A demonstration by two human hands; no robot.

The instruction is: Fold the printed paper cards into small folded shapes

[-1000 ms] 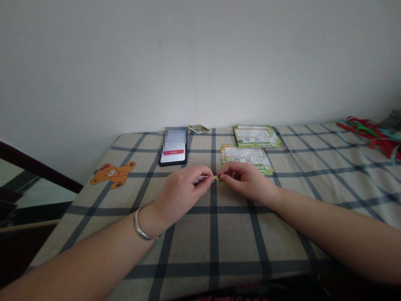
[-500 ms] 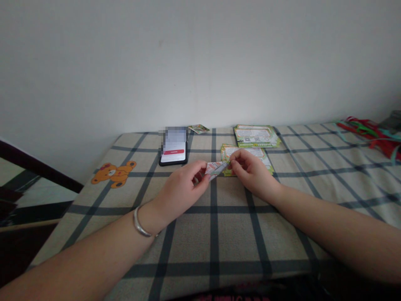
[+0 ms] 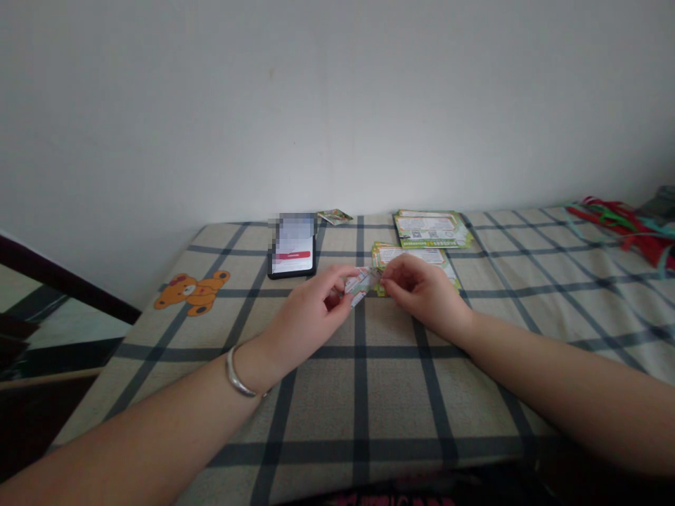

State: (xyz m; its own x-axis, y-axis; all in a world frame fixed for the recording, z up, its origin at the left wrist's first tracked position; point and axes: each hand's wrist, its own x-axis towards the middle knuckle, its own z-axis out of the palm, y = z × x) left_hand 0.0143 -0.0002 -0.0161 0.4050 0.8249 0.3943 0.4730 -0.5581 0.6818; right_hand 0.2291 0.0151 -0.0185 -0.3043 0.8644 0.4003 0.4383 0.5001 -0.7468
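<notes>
A small folded piece of printed paper (image 3: 358, 282), white with green and red print, is held between my two hands above the cloth. The thumb and fingers of my left hand (image 3: 321, 299) pinch its left end; a silver bangle sits on that wrist. At the paper's right end, my right hand (image 3: 416, 288) pinches the tip with thumb and forefinger. Just behind my right hand lies a stack of green-edged leaflets (image 3: 411, 254), partly covered by it. Farther back is a second stack of leaflets (image 3: 432, 228).
A phone (image 3: 292, 246) with a lit screen lies behind my left hand. Near the wall is a folded paper piece (image 3: 335, 216). An orange bear figure (image 3: 190, 292) is at the left on the checked tablecloth (image 3: 316, 422). Red and green strips (image 3: 622, 221) lie far right.
The folded paper has turned in my fingers and shows a different face, with less red. My right hand has shifted slightly left, closer to my left hand.
</notes>
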